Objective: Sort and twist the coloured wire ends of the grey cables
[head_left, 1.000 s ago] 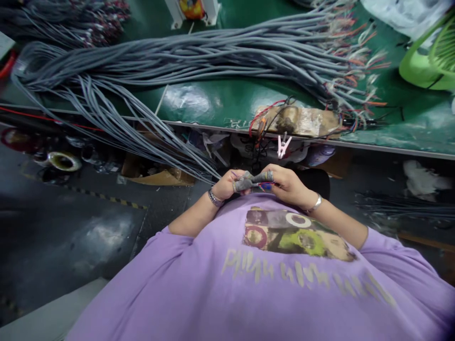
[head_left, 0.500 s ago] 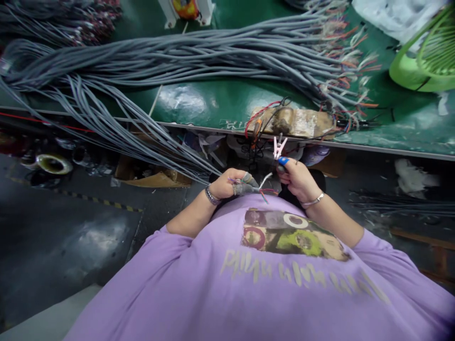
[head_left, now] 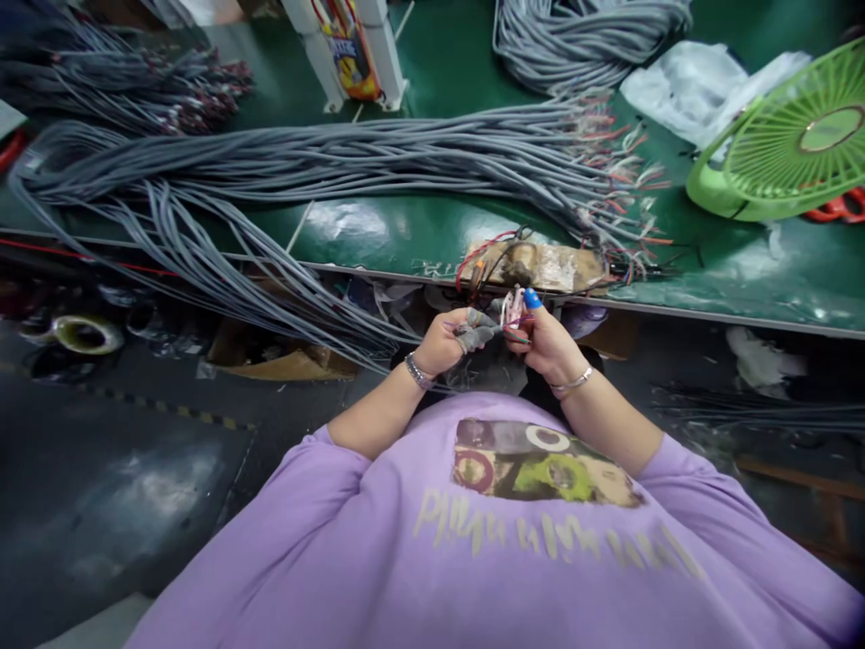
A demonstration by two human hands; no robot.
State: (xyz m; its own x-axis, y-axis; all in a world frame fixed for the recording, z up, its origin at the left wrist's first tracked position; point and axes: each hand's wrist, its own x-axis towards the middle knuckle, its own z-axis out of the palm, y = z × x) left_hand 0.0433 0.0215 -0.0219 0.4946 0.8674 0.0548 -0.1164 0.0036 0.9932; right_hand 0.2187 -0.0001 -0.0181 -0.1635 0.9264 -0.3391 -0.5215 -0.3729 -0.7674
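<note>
My left hand (head_left: 451, 341), with grey coverings on its fingertips, pinches the end of a grey cable. Its thin coloured wires (head_left: 517, 323) stick out toward the right, reaching my other hand. A small pink clothespin (head_left: 514, 308) stands at the bench's front edge, beside the taped board. My right hand (head_left: 549, 344), a blue cover on the thumb, is closed around the clothespin, close to the wires. Its fingertips are partly hidden. Many grey cables (head_left: 223, 243) run from the bench down to my left hand.
A long bundle of grey cables (head_left: 378, 158) with stripped ends lies across the green bench (head_left: 338, 225). Before me is a taped board (head_left: 568, 268). A green fan (head_left: 743, 171) and plastic bag (head_left: 689, 86) stand right. Below are a cardboard box (head_left: 284, 361) and yellow roll (head_left: 87, 333).
My hands have come together at the clothespin, and the coloured wires now lie against it and my right fingers. The camera view has tilted up and shifted right.
</note>
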